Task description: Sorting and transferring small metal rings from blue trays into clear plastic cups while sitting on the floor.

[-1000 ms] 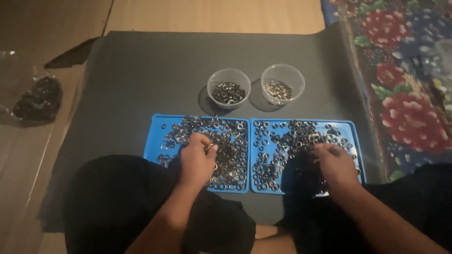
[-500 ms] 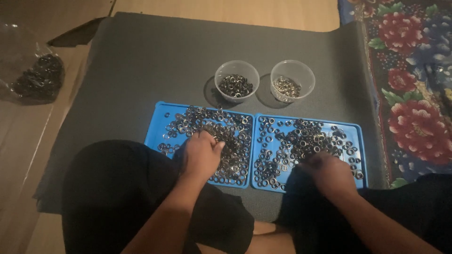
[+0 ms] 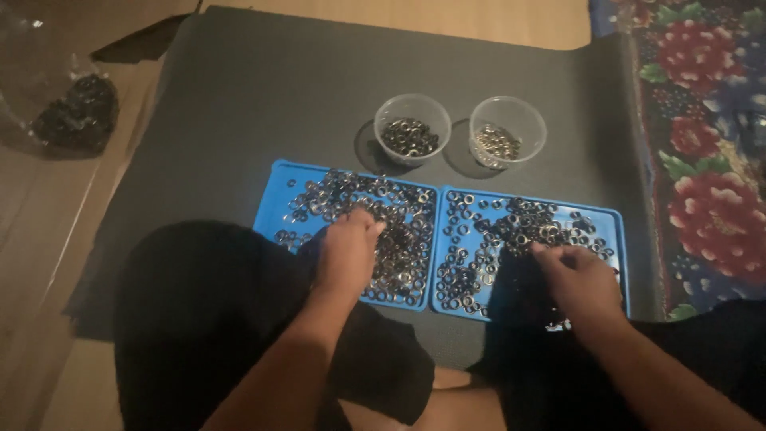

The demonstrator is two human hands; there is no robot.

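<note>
Two blue trays lie side by side, edges touching, near the front edge of a dark grey mat [image 3: 239, 104] spread on the floor. The left tray [image 3: 275, 179] and the right tray [image 3: 610, 219] are each strewn with small metal rings [image 3: 399, 231], far too many to count, dark and silvery ones mixed together.

Behind the trays, toward the middle of the mat, stand two clear round plastic cups, close together but apart. The left cup [image 3: 412, 128] holds a small heap of dark rings; the right cup [image 3: 507, 130] holds a smaller heap of paler, shiny rings.

One clear plastic bag [image 3: 68, 112] lies off the mat, beyond its far left corner, on the bare floor, with a dark mass of rings inside. No label shows on it. Along the mat's right edge lies one flowered cloth [image 3: 710, 199], red blooms on dark blue.

The left hand [image 3: 347, 251] rests on the left tray among the rings, fingers curled loosely downward with the tips in the pile; whether it has a ring pinched I cannot tell. The right hand [image 3: 578, 275] is over the right tray's front part, fingers bent and drawn together at the rings; its grasp is hidden too.
</note>
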